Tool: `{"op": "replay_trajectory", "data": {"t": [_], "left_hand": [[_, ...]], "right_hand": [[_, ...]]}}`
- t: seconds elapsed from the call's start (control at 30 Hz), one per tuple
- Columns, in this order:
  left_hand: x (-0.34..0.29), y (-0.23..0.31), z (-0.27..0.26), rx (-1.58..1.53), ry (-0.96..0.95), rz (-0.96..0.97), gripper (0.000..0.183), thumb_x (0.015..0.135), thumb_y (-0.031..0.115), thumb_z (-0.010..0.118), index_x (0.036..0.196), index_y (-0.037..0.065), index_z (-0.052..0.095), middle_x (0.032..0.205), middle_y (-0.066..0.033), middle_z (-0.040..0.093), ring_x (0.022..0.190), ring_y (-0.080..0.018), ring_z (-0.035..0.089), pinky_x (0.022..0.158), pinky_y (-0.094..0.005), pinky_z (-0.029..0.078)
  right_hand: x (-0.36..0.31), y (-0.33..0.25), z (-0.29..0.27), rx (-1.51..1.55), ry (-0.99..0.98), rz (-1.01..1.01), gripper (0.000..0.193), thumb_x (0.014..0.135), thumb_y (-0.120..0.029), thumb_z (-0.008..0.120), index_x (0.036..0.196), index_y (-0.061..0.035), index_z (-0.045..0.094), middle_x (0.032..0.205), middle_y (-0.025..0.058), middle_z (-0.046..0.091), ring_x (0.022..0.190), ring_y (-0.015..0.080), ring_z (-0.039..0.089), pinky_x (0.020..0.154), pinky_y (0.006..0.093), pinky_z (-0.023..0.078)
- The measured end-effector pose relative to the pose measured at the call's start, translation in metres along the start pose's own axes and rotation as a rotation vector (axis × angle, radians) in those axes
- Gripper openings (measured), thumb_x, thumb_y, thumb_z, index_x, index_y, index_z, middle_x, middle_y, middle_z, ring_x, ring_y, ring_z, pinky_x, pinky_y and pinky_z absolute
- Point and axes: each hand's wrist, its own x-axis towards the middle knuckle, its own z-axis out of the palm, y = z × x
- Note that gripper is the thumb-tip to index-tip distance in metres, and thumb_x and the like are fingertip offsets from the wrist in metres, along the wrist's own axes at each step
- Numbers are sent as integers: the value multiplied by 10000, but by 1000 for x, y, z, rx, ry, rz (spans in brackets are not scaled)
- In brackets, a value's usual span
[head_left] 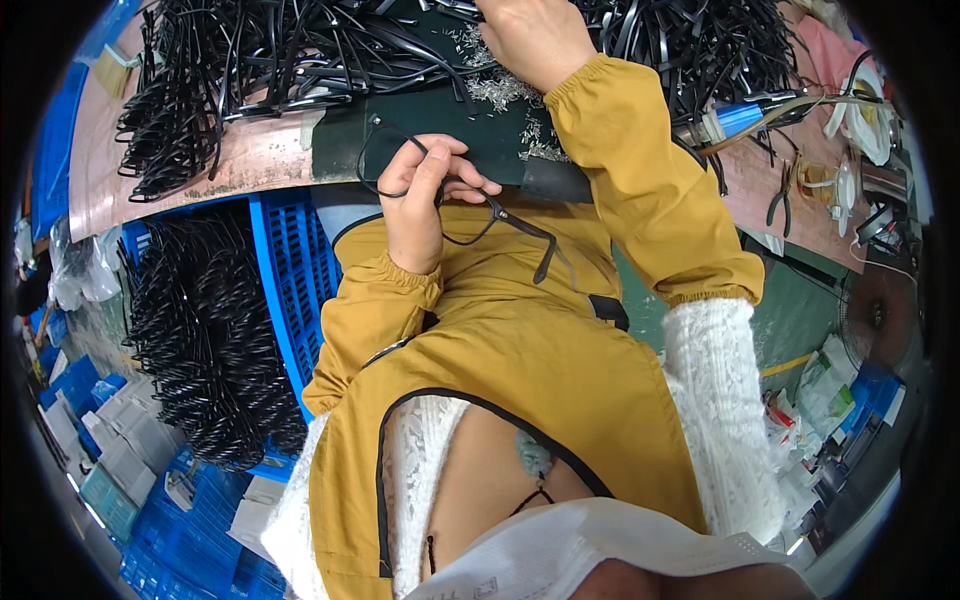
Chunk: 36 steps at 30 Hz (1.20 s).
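My left hand (420,185) is closed on a thin black eyeglass frame (500,214), held above my lap at the table's front edge. One rim of the frame loops out to the left of the fingers, and a temple arm hangs down to the right over the apron. At the top edge of the picture, my right hand (540,45) reaches over the table beside a scatter of small shiny metal pieces (500,92). Its fingertips run out of view, so what they touch is hidden. Heaps of black eyeglass temples (300,60) lie left of that hand.
More black temples (690,50) pile up at the right, near a blue-handled tool (738,121) and pliers (781,200). A blue crate (290,270) at my left stands next to bundled black parts (200,340). A fan (878,315) stands far right.
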Motion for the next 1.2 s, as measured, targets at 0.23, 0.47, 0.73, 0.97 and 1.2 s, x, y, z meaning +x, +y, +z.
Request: {"op": "replay_trajectory", "data": {"t": [0.23, 0.47, 0.73, 0.97, 1.2], "left_hand": [[-1, 0, 1, -8, 14, -6, 247, 1071, 203, 522, 1071, -23, 621, 815, -119, 698, 735, -250, 752, 636, -279, 599], [-1, 0, 1, -10, 8, -10, 232, 1065, 189, 533, 1073, -25, 622, 815, -121, 699, 738, -249, 753, 637, -276, 598], [-1, 1, 2, 2, 23, -23, 227, 1067, 180, 528, 1061, -27, 623, 812, -122, 696, 740, -248, 753, 635, -274, 593], [-1, 0, 1, -2, 13, -22, 221, 1065, 166, 522, 1065, -30, 624, 823, -123, 700, 741, -242, 752, 642, -264, 586], [0, 0, 0, -14, 16, -24, 216, 1060, 151, 514, 1062, -33, 626, 827, -122, 704, 738, -242, 754, 638, -269, 585]], "right_hand": [[-2, 7, -6, 271, 443, -26, 99, 894, -113, 644, 987, -82, 632, 843, 120, 628, 901, 324, 656, 747, 436, 548], [11, -6, 9, 131, -83, -115, 207, 836, -70, 647, 1041, -42, 639, 965, 126, 666, 944, 323, 665, 782, 444, 572], [3, 4, -20, 372, 485, -67, 314, 837, 21, 657, 1141, -59, 652, 869, 112, 605, 752, 271, 644, 643, 368, 535], [-12, -3, 20, 568, 69, -58, 235, 921, -96, 642, 1150, -43, 659, 904, 116, 665, 755, 252, 666, 672, 343, 538], [-42, -6, 33, 486, -305, -96, 247, 856, 22, 607, 1046, -88, 721, 1011, 80, 670, 951, 305, 669, 824, 394, 542]]}}
